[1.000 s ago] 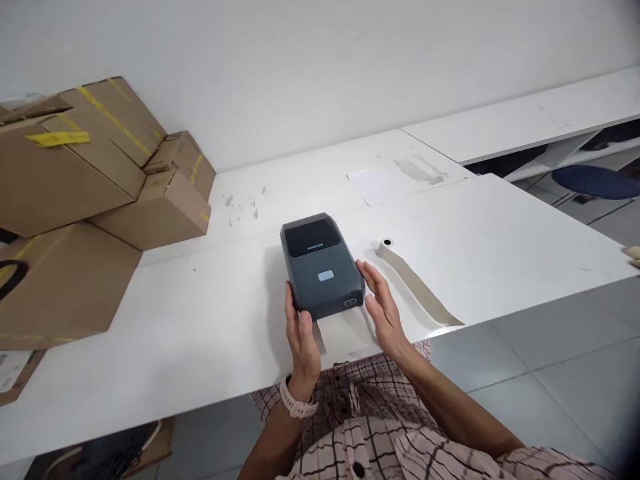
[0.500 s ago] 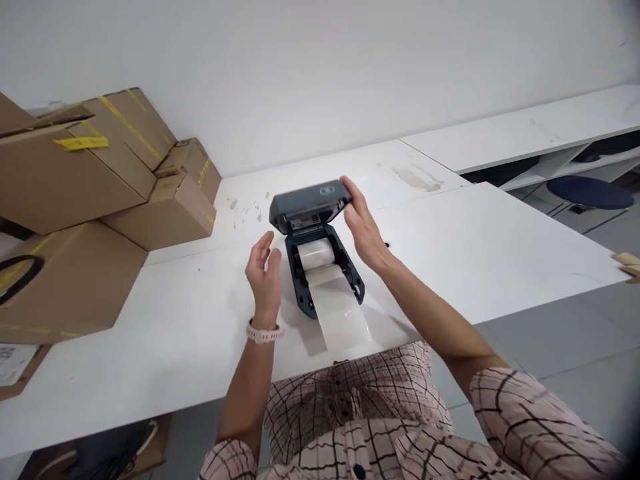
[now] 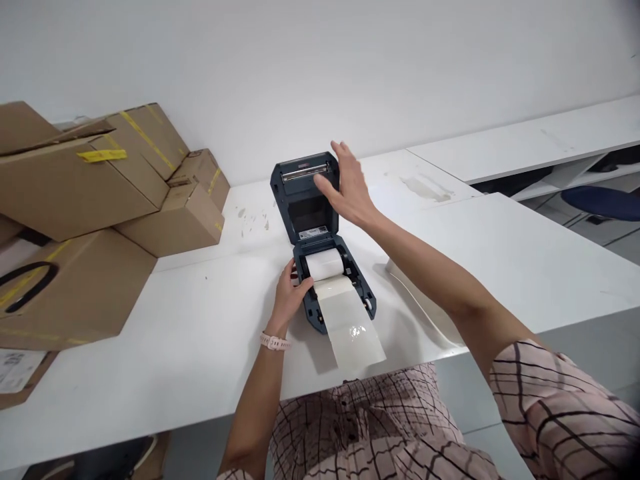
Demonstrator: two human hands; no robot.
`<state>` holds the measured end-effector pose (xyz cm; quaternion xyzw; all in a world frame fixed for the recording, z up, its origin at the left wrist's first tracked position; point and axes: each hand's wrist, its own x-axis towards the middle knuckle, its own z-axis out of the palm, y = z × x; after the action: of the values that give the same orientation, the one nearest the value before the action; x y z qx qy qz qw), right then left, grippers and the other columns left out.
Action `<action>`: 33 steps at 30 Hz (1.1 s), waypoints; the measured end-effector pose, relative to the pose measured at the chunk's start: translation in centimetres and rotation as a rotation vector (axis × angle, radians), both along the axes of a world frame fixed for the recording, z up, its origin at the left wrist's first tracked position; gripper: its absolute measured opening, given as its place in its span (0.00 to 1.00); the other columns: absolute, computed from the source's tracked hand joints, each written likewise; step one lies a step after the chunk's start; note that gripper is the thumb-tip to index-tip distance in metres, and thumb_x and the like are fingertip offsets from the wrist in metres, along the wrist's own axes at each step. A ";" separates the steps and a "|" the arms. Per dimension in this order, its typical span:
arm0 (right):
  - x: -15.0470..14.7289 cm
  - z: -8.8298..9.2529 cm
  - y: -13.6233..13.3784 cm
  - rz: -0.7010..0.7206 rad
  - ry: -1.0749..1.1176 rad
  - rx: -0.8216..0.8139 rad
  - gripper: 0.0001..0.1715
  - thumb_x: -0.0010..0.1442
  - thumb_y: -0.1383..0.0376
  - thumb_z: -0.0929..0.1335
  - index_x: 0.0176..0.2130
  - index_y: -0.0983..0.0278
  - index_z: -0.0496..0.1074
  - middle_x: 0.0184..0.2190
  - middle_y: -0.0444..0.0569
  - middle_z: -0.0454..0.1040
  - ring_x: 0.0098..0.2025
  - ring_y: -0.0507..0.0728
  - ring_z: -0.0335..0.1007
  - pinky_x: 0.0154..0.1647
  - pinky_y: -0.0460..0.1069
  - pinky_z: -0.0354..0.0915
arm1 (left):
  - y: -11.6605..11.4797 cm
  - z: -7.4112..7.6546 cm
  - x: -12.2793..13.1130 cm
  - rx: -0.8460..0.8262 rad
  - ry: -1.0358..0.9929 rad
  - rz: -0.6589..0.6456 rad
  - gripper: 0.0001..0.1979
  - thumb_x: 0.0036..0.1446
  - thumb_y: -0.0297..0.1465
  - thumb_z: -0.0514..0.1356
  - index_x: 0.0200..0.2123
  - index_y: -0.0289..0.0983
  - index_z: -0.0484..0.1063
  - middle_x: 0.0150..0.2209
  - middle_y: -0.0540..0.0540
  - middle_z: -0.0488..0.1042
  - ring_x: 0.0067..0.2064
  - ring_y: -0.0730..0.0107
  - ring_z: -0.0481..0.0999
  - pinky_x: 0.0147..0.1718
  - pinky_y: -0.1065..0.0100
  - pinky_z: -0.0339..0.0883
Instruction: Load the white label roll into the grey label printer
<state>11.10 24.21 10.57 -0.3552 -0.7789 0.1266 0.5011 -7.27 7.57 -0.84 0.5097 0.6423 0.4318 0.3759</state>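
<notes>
A dark blue-grey label printer (image 3: 370, 303) lies on the white table, its lid (image 3: 307, 193) raised upright and leaning back. Inside the base sits a white label roll (image 3: 325, 265), and a pale label strip (image 3: 350, 330) runs out over the front toward the table's edge. My left hand (image 3: 291, 293) grips the left side of the base, thumb on the rim near the roll and fingers around the outside. At the lid's right edge is my right hand (image 3: 350, 187), fingers stretched and thumb apart in front of the lid's inner face.
Cardboard boxes (image 3: 145, 193) with yellow tape are piled on the left. A pale curved strip (image 3: 423, 307) lies on the table under my right forearm. A white wall rises behind; a dark blue stool (image 3: 603, 202) and shelving (image 3: 575, 170) stand at right.
The printer's lid has swung from partly raised to fully upright, with my right hand moving up and back. My left hand has come from beside the printer onto its base.
</notes>
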 end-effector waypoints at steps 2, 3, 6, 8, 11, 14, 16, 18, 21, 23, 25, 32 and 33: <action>0.7 -0.1 -2.6 0.047 -0.134 0.144 0.38 0.71 0.47 0.63 0.72 0.57 0.55 0.70 0.58 0.63 0.70 0.72 0.57 0.69 0.71 0.56 | 0.0 0.0 0.0 -0.028 0.147 0.029 0.36 0.59 0.40 0.62 0.69 0.38 0.63 0.52 0.37 0.76 0.48 0.54 0.76 0.44 0.59 0.69; 0.9 -0.4 -3.8 0.116 -0.242 0.155 0.36 0.70 0.50 0.64 0.71 0.57 0.57 0.66 0.58 0.68 0.67 0.71 0.63 0.66 0.69 0.61 | 0.0 0.1 0.0 -0.042 0.202 0.035 0.34 0.60 0.39 0.60 0.68 0.37 0.63 0.45 0.40 0.77 0.43 0.57 0.76 0.41 0.60 0.68; 0.7 -2.1 -6.0 0.325 -0.657 -0.014 0.42 0.65 0.57 0.70 0.72 0.58 0.55 0.59 0.58 0.75 0.58 0.70 0.73 0.55 0.63 0.69 | 0.1 0.5 0.2 -0.034 0.279 0.011 0.32 0.58 0.33 0.56 0.67 0.35 0.65 0.33 0.47 0.73 0.35 0.61 0.73 0.36 0.63 0.63; -0.2 -3.5 -6.1 0.381 -0.899 -0.176 0.51 0.61 0.57 0.72 0.75 0.60 0.50 0.58 0.62 0.76 0.56 0.72 0.74 0.52 0.62 0.70 | 0.2 0.8 0.4 -0.013 0.312 -0.014 0.31 0.56 0.30 0.55 0.64 0.35 0.67 0.30 0.49 0.71 0.33 0.62 0.71 0.35 0.64 0.61; -1.8 -4.7 -5.4 0.434 -1.074 -0.322 0.60 0.56 0.58 0.75 0.76 0.62 0.47 0.54 0.64 0.78 0.53 0.73 0.76 0.51 0.63 0.70 | 0.2 1.1 0.4 -0.005 0.357 -0.027 0.28 0.55 0.29 0.54 0.60 0.36 0.70 0.29 0.50 0.70 0.31 0.63 0.69 0.34 0.64 0.59; -1.7 -4.1 -4.7 0.528 -1.040 -0.387 0.64 0.50 0.59 0.77 0.76 0.60 0.50 0.53 0.60 0.78 0.54 0.72 0.75 0.52 0.62 0.70 | 0.2 1.1 0.4 -0.007 0.358 -0.018 0.29 0.55 0.30 0.54 0.61 0.36 0.70 0.30 0.50 0.71 0.32 0.62 0.71 0.35 0.64 0.60; -0.2 -2.7 -4.4 0.673 -0.934 -0.419 0.62 0.49 0.60 0.77 0.75 0.58 0.51 0.58 0.57 0.76 0.56 0.69 0.74 0.54 0.60 0.71 | 0.3 1.0 0.4 -0.011 0.348 -0.006 0.30 0.55 0.31 0.55 0.63 0.35 0.68 0.31 0.49 0.72 0.33 0.62 0.71 0.35 0.64 0.60; 2.3 -1.0 -4.0 0.827 -0.762 -0.416 0.59 0.52 0.60 0.77 0.74 0.55 0.51 0.64 0.54 0.70 0.60 0.66 0.71 0.57 0.57 0.70 | 0.2 1.0 0.4 -0.011 0.349 0.001 0.31 0.55 0.31 0.55 0.64 0.35 0.68 0.30 0.49 0.72 0.32 0.62 0.71 0.34 0.64 0.60; 6.7 0.7 -2.6 0.866 -0.535 -0.406 0.57 0.55 0.59 0.76 0.74 0.54 0.50 0.67 0.53 0.65 0.65 0.64 0.65 0.60 0.56 0.68 | 0.1 0.9 0.4 -0.001 0.344 -0.002 0.31 0.55 0.31 0.55 0.64 0.35 0.68 0.27 0.51 0.68 0.30 0.64 0.69 0.33 0.65 0.59; 9.4 0.7 -1.3 0.763 -0.463 -0.443 0.56 0.56 0.58 0.76 0.74 0.54 0.50 0.65 0.54 0.66 0.64 0.65 0.65 0.59 0.58 0.69 | 0.0 0.9 0.4 0.005 0.317 -0.008 0.31 0.56 0.31 0.55 0.64 0.37 0.68 0.27 0.51 0.68 0.30 0.64 0.68 0.33 0.65 0.60; 11.3 -0.4 0.0 0.630 -0.430 -0.484 0.55 0.55 0.58 0.76 0.73 0.53 0.52 0.64 0.55 0.66 0.65 0.67 0.64 0.59 0.60 0.69 | 0.0 0.7 0.4 0.016 0.285 -0.018 0.31 0.57 0.31 0.54 0.65 0.38 0.68 0.29 0.51 0.70 0.31 0.64 0.69 0.33 0.65 0.61; 11.6 -7.9 3.1 0.436 -0.469 -0.667 0.54 0.52 0.60 0.75 0.72 0.55 0.55 0.71 0.61 0.57 0.70 0.73 0.58 0.57 0.62 0.71 | 0.0 0.2 0.0 0.017 0.259 -0.018 0.32 0.58 0.32 0.55 0.67 0.38 0.66 0.30 0.50 0.72 0.32 0.65 0.70 0.33 0.65 0.63; 11.5 -8.6 3.2 0.422 -0.466 -0.675 0.55 0.51 0.60 0.76 0.72 0.56 0.55 0.72 0.61 0.56 0.71 0.73 0.56 0.59 0.63 0.70 | 0.1 0.1 0.0 0.017 0.248 -0.017 0.32 0.58 0.32 0.55 0.67 0.38 0.66 0.30 0.49 0.72 0.32 0.65 0.71 0.32 0.65 0.64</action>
<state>22.55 27.44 2.00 -0.3510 -0.8414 0.3890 0.1321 -7.26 7.62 -0.69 0.5679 0.6757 0.3675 0.2930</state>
